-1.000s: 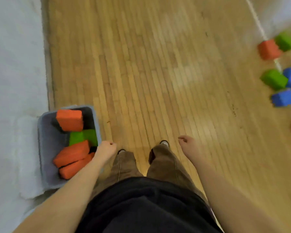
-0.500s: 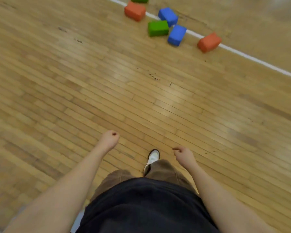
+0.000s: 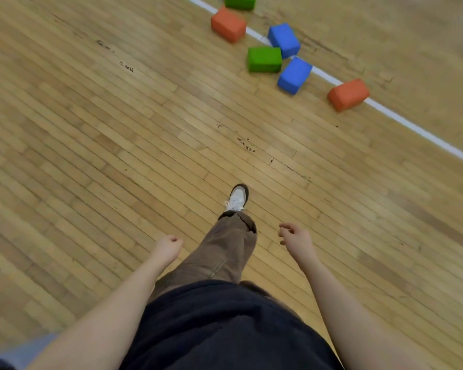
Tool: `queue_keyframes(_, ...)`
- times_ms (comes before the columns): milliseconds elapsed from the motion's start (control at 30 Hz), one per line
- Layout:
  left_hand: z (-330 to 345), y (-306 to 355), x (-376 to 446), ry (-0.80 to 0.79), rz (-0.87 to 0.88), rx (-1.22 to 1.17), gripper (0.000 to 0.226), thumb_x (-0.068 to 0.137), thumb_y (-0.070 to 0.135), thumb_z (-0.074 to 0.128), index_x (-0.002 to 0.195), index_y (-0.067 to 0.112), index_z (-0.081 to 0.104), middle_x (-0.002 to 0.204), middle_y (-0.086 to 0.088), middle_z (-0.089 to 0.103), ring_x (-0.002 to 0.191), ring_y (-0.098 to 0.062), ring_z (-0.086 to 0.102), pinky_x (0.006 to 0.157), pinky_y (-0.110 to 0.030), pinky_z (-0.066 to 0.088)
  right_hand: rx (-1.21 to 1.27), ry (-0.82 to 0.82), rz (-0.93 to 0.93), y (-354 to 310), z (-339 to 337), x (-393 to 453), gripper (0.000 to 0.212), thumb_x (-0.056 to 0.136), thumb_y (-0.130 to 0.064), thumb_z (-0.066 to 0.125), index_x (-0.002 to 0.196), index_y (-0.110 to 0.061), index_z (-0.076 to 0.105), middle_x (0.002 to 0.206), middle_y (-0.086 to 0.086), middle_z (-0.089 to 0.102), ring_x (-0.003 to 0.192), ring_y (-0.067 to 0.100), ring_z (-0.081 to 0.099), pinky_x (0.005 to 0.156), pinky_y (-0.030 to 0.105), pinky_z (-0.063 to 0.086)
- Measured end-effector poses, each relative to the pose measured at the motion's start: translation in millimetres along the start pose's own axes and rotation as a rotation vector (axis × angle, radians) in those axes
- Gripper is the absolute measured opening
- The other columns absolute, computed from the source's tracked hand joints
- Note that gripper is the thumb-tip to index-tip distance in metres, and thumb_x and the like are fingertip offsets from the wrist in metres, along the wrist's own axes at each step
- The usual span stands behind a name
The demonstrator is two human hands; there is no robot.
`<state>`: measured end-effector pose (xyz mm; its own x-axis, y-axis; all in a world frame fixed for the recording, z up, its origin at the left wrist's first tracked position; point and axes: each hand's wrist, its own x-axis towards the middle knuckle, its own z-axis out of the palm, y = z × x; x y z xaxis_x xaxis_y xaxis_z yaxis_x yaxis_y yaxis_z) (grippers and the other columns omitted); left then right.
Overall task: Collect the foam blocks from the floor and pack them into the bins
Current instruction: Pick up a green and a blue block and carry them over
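Note:
Several foam blocks lie on the wooden floor far ahead at the upper right: an orange block (image 3: 228, 24), a green block (image 3: 264, 59), two blue blocks (image 3: 284, 40) (image 3: 294, 75), a second orange block (image 3: 348, 94) and another green block (image 3: 239, 1) at the top edge. My left hand (image 3: 168, 248) hangs low with its fingers curled shut and nothing in it. My right hand (image 3: 296, 237) is loosely open and holds nothing. Both hands are well short of the blocks. A grey bin corner (image 3: 16, 352) shows at the bottom left.
A white painted line (image 3: 412, 126) crosses the floor diagonally under the blocks. My leg in brown trousers and a white shoe (image 3: 237, 198) steps forward between my hands. Bare wooden floor stretches to the left.
The view swung away from the bin with its orange and green blocks toward the blocks by the white line. I have stepped closer, and the blocks look larger.

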<state>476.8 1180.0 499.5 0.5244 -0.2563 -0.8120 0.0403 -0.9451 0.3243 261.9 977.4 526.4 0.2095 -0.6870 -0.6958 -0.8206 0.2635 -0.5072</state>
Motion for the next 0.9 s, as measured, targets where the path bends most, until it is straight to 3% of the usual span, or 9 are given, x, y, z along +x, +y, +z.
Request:
queue_keyframes(133,-10.0,74.6,62.7,-0.035,-0.03,-0.034,0.037,0.097,0.023,0.041,0.123,0.0,0.056,0.109,-0.014,0.061,0.092,-0.026,0.057,0.074,-0.03,0.044,0.051,-0.012,0.073,-45.3,-33.6,73.6,0.032,0.096,-0.02,0.043,0.123,-0.011,0.058,0.1,0.003,0.063,0.089,0.018,0.06,0.065,0.026,0.046)
queue_keyframes(267,-37.8,184.6,114.2,-0.07,-0.035,-0.016,0.042,0.099,0.025,0.041,0.134,0.003,0.046,0.092,-0.006,0.058,0.085,-0.02,0.055,0.066,-0.026,0.045,0.018,0.005,0.101,-104.9,-79.2,137.3,0.032,0.097,-0.019,0.042,0.124,-0.01,0.057,0.097,0.003,0.062,0.088,0.021,0.061,0.064,0.026,0.046)
queue_keyframes(400,-74.1,303.5,158.8,-0.049,0.102,0.034,0.04,0.098,0.027,0.043,0.13,0.005,0.051,0.103,-0.008,0.059,0.093,-0.023,0.058,0.079,-0.028,0.047,0.042,0.054,0.123,-164.1,-121.1,197.4,0.032,0.098,-0.018,0.043,0.124,-0.008,0.056,0.102,0.007,0.063,0.09,0.025,0.061,0.07,0.028,0.047)
queue_keyframes(533,-108.0,413.9,198.9,-0.046,0.256,0.082,0.024,0.095,0.028,0.044,0.106,0.013,0.06,0.102,-0.011,0.061,0.097,-0.026,0.059,0.088,-0.037,0.048,0.08,0.093,0.175,-210.0,-140.9,248.5,0.031,0.098,-0.018,0.044,0.123,-0.007,0.058,0.109,0.009,0.062,0.097,0.023,0.058,0.082,0.033,0.048)
queue_keyframes(667,-130.6,504.5,249.3,-0.058,0.333,0.095,0.02,0.093,0.023,0.046,0.092,0.01,0.06,0.094,-0.012,0.062,0.087,-0.026,0.059,0.073,-0.031,0.043,0.101,0.092,0.233,-255.6,-153.8,311.9,0.03,0.096,-0.019,0.043,0.119,-0.009,0.059,0.099,0.007,0.062,0.084,0.02,0.057,0.071,0.031,0.047)
queue_keyframes(767,-150.1,562.9,283.1,-0.066,0.335,0.072,0.016,0.094,0.017,0.047,0.09,0.009,0.06,0.092,-0.012,0.061,0.086,-0.026,0.058,0.067,-0.028,0.04,0.099,0.072,0.235,-300.7,-162.7,368.8,0.031,0.095,-0.018,0.044,0.119,-0.009,0.06,0.101,0.006,0.062,0.091,0.021,0.057,0.075,0.03,0.045)
queue_keyframes(900,-192.7,618.4,326.0,-0.062,0.264,0.096,0.016,0.096,0.021,0.045,0.095,0.012,0.058,0.096,-0.011,0.062,0.094,-0.028,0.06,0.076,-0.03,0.045,0.062,0.024,0.171,-385.7,-178.8,450.0,0.03,0.095,-0.016,0.043,0.117,-0.007,0.062,0.106,0.01,0.064,0.099,0.025,0.058,0.086,0.037,0.048)
